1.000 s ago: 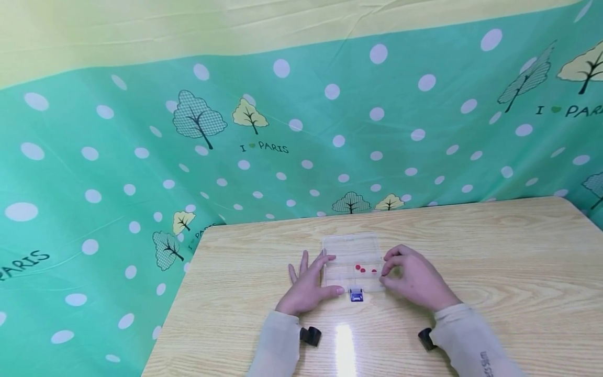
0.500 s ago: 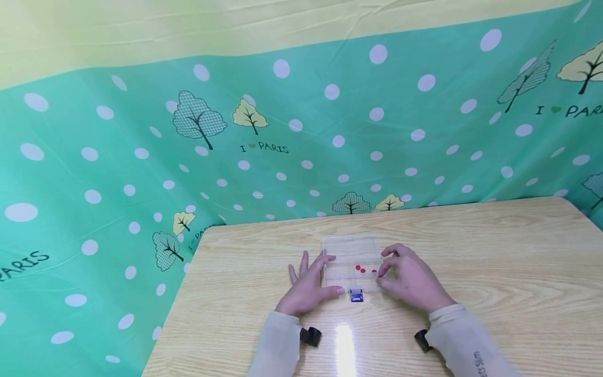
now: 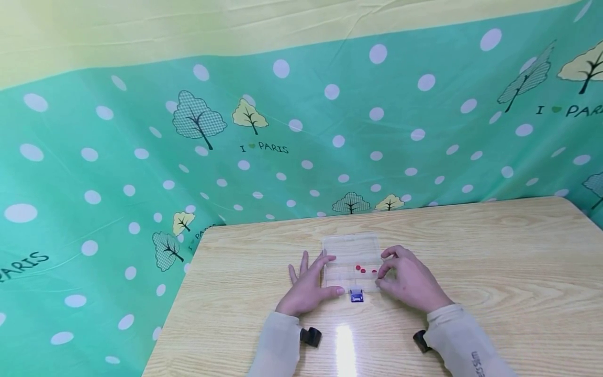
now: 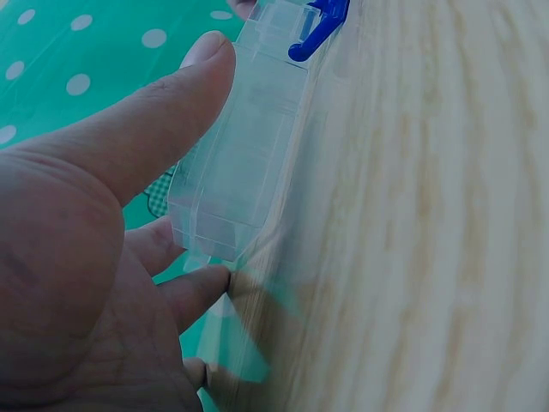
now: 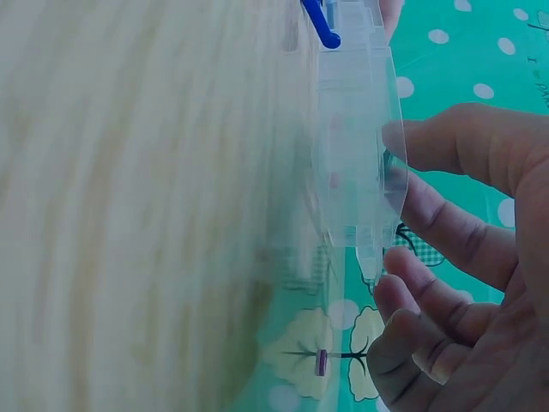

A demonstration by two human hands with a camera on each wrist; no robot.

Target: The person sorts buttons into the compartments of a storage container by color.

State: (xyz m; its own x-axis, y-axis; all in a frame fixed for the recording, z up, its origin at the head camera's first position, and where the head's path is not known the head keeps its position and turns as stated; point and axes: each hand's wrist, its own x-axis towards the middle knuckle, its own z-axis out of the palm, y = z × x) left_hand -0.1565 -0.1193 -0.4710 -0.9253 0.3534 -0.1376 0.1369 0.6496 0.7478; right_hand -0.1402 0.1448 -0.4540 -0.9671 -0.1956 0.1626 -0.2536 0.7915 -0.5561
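A clear plastic box (image 3: 341, 269) with a blue latch (image 3: 357, 296) at its front lies on the table. Several small red pieces (image 3: 363, 270) show inside, towards its right. My left hand (image 3: 308, 288) holds the box's left end, thumb at the front edge and index finger over the rim; the other fingers spread behind. In the right wrist view, the thumb and index fingertips of my right hand (image 5: 463, 215) come together over the box's right end, a small dark piece (image 5: 388, 158) showing between them. Its kind cannot be told. The remaining fingers are curled outside the box.
The wooden table (image 3: 494, 262) spreads to both sides of the box. Behind it hangs a green cloth (image 3: 306, 131) with white dots and printed trees. A strip of light reflects off the tabletop in front of the box.
My right hand has moved slightly left, from beside the box's right edge to over that end, and then nearly stopped. The left hand, the box and the red pieces stay in place.
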